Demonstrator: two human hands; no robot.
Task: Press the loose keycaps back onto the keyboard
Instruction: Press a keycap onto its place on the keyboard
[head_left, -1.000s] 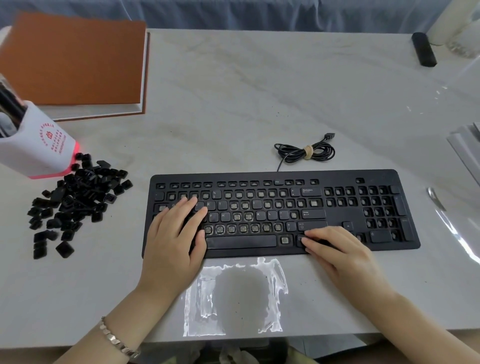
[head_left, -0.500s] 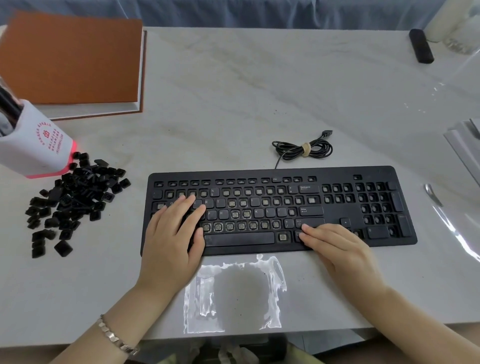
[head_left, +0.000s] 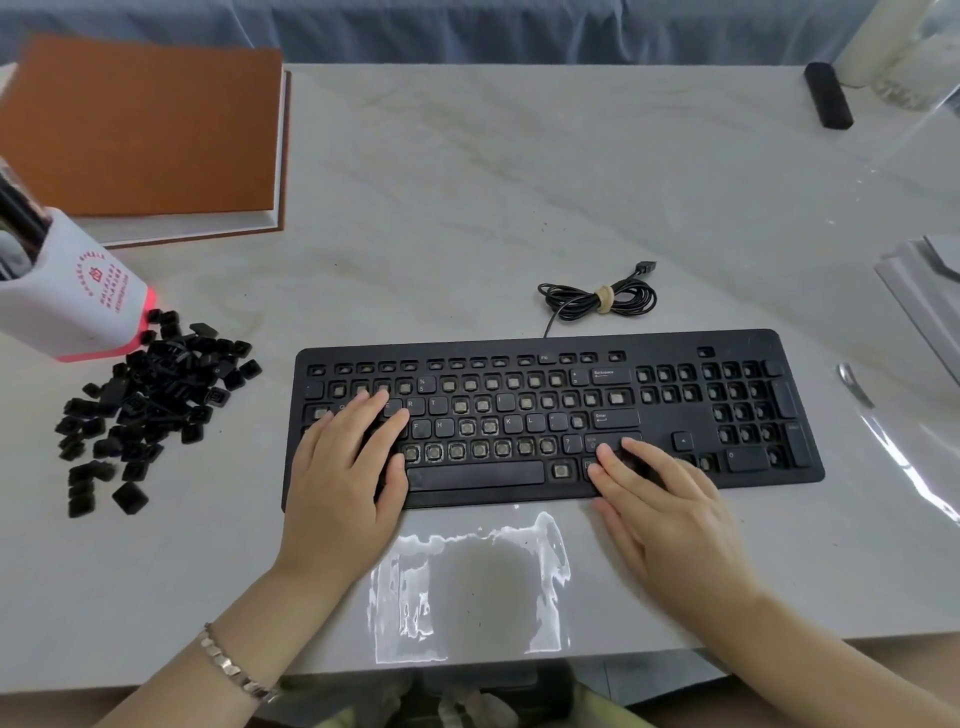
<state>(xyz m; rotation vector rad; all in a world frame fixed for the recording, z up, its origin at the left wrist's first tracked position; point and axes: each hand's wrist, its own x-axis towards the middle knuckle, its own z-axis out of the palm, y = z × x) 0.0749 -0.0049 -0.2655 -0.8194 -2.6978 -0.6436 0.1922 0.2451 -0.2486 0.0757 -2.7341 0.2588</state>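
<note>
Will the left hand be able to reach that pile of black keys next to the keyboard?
Probably yes. The left hand rests flat on the left end of the keyboard and holds nothing. The pile of keycaps lies just to its left on the table, with only bare tabletop between them.

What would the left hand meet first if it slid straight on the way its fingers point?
Probably the bare number-row sockets on the keyboard, just beyond the fingers of the left hand.
</note>
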